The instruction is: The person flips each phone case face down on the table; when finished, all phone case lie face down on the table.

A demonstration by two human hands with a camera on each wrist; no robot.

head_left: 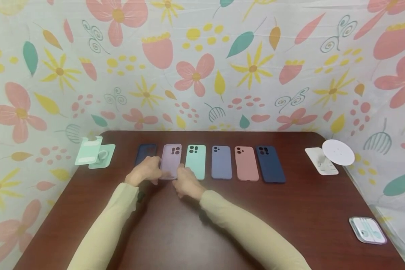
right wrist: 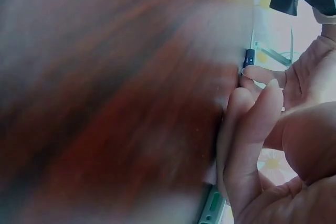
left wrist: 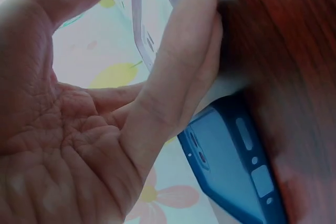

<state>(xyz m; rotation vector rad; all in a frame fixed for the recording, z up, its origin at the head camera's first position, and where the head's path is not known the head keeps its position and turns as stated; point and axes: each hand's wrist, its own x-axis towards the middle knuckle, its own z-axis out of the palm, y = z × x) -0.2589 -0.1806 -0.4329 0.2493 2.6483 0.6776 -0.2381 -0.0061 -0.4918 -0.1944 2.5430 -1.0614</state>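
Observation:
A lavender phone case (head_left: pixel 170 159), with camera cutouts at its far end, lies second from left in a row on the table. My left hand (head_left: pixel 146 170) holds it by its near left side; in the left wrist view the fingers (left wrist: pixel 178 56) run along the edge of the lavender case (left wrist: pixel 137 19). At the near right corner, my right hand (head_left: pixel 188 182) grips the same case with bent fingers (right wrist: pixel 252 135). A dark blue translucent case (head_left: pixel 146 152) lies just left of it, partly behind my left hand. The mint case (head_left: pixel 196 161) is beside my right hand.
Farther right in the row are a periwinkle case (head_left: pixel 221 163), a pink case (head_left: pixel 246 164) and a navy case (head_left: pixel 270 165). A mint phone stand (head_left: pixel 102 159) is at the left, a white stand (head_left: pixel 337 152) at the right. Boxed earphones (head_left: pixel 368 230) sit near the right edge.

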